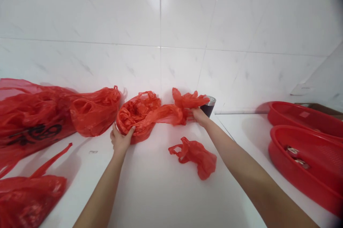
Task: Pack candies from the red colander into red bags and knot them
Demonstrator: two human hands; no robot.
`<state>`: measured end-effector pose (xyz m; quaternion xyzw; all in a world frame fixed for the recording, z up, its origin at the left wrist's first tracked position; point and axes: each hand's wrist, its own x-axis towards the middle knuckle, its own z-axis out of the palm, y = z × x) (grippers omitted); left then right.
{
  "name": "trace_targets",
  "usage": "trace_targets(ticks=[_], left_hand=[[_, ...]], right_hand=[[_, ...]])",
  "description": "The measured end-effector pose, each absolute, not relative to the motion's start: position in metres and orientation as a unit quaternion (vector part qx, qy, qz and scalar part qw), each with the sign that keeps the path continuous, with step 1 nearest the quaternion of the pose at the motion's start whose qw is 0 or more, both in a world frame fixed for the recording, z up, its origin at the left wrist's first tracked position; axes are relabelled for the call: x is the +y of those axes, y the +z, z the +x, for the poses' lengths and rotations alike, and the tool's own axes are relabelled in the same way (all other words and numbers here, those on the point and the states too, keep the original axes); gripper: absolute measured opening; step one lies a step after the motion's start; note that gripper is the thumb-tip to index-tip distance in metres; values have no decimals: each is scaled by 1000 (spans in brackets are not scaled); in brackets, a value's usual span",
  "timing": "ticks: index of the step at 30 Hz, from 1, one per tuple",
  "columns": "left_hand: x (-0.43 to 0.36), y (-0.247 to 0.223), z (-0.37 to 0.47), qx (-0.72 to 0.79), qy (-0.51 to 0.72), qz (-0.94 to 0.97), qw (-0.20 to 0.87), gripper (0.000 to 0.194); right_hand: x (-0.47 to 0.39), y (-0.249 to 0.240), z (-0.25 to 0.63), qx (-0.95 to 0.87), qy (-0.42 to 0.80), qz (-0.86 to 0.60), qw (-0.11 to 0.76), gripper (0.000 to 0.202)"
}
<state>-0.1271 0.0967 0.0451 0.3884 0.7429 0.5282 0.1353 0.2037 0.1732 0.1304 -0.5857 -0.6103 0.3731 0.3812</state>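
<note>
My left hand [122, 139] grips the near left side of a round red bundle of plastic bags [138, 114], thumb on top and fingers around the outside. Whether a bowl or basket lies under the bags I cannot tell. My right hand [196, 115] is closed on a crumpled red plastic bag [187, 101], its fingers partly hidden by the film. A stretched strip of red plastic runs from this bag back to the bundle. Nearer to me, a loose red plastic bag [199, 156] lies crumpled on the white table [166, 192], apart from both hands.
Several filled red bags, one a large bag with black print [40, 131], cover the left side. Behind my right hand stands a dark cylinder with a silver top [209, 105]. Red plastic baskets [278, 163] sit at the right, small packets [297, 156] in the nearer one. A tiled wall [107, 71] closes the back.
</note>
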Motion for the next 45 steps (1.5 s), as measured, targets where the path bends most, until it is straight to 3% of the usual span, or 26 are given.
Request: trace_targets(ticks=[6, 9, 11, 13, 16, 19, 21, 23, 25, 28, 32, 36, 41, 45], left_hand=[[63, 56, -104, 689, 504, 520, -30, 61], [54, 59, -89, 622, 480, 603, -137, 53], [48, 60, -76, 576, 473, 651, -144, 47], [43, 60, -61, 534, 477, 695, -65, 44], [32, 57, -39, 489, 470, 715, 170, 33], [18, 58, -25, 466, 431, 701, 324, 14], [5, 61, -21, 458, 418, 680, 392, 18], [-9, 64, -21, 452, 420, 641, 457, 34], [-24, 66, -23, 453, 432, 599, 500, 47], [-44, 65, -24, 445, 462, 483, 595, 46], [-64, 63, -14, 415, 496, 335, 685, 39], [-82, 67, 2, 411, 510, 292, 697, 26], [-93, 64, -29, 485, 465, 228, 704, 16], [-92, 53, -74, 556, 517, 247, 602, 18]], right_hand=[[139, 103, 227, -679, 306, -620, 248, 24], [103, 93, 235, -707, 268, -617, 216, 36], [73, 87, 240, -717, 251, -618, 203, 45], [43, 80, 245, -726, 241, -617, 183, 53], [5, 66, 252, -751, 244, -602, 120, 61], [-9, 56, 267, -764, 226, -598, 86, 47], [-3, 56, 283, -747, 196, -628, 100, 34], [10, 60, 298, -714, 165, -668, 131, 34], [21, 69, 307, -687, 135, -694, 168, 47], [16, 89, 294, -686, 88, -672, 264, 58], [-38, 114, 237, -751, 116, -490, 428, 16], [-76, 110, 197, -852, 170, -382, 314, 19], [-53, 79, 223, -870, 98, -483, -6, 28], [-42, 84, 249, -873, 108, -472, -55, 65]])
